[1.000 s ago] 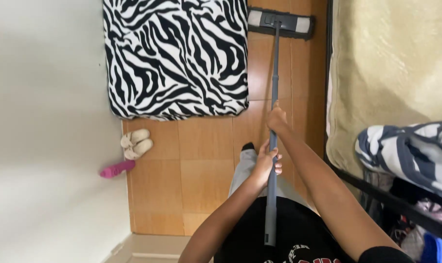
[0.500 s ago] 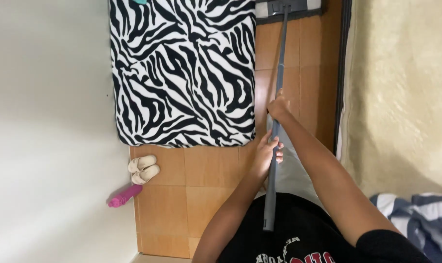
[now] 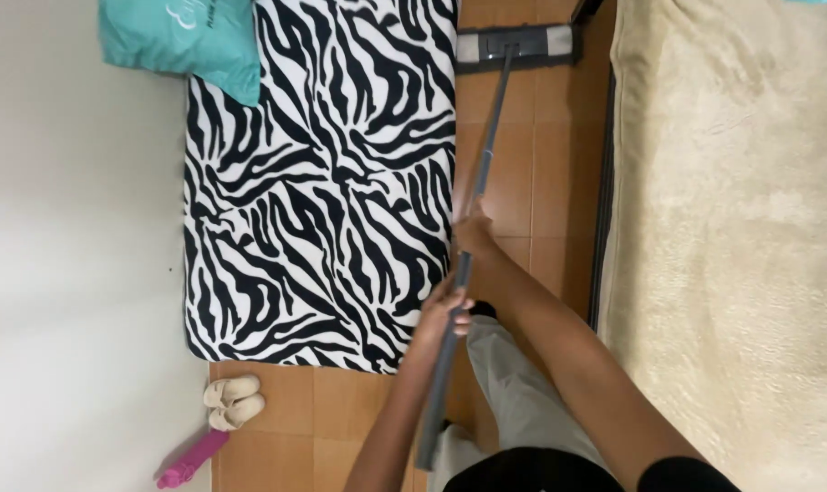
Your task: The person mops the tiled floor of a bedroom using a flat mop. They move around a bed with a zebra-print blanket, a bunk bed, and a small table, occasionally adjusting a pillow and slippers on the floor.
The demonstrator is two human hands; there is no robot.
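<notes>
**Both hands on the mop pole, head far out on the tiles**

Closest in, the left hand [image 3: 443, 314] is wrapped around the grey mop pole [image 3: 475, 210], fingers curled over it, with the pole's butt end running down past that hand toward the person's dark top and grey trouser leg [image 3: 514, 392]. Just beyond it along the pole, the right hand [image 3: 473, 232] is also clamped on the shaft, its forearm stretching back toward the lower right of the view. Both hands are closed on the same pole, one a little behind the other, not touching each other.

From the right hand the pole runs on, straight and slightly slanted, well away to the flat rectangular mop head [image 3: 515, 44], which lies on the orange-brown tiled floor [image 3: 541, 155] at the far end of the strip of tiles.

To the side of the left hand, touching or nearly touching its knuckles, lies the edge of a zebra-patterned mattress [image 3: 313, 182]; at its far corner rests a teal pillow [image 3: 181, 36]. On the side of the right arm, past a dark bed rail, spreads a cream fluffy blanket [image 3: 732, 246].

Behind the left hand, by the white wall, lie a pair of pale slippers [image 3: 233, 402] and a pink object [image 3: 190, 460] on the floor.
</notes>
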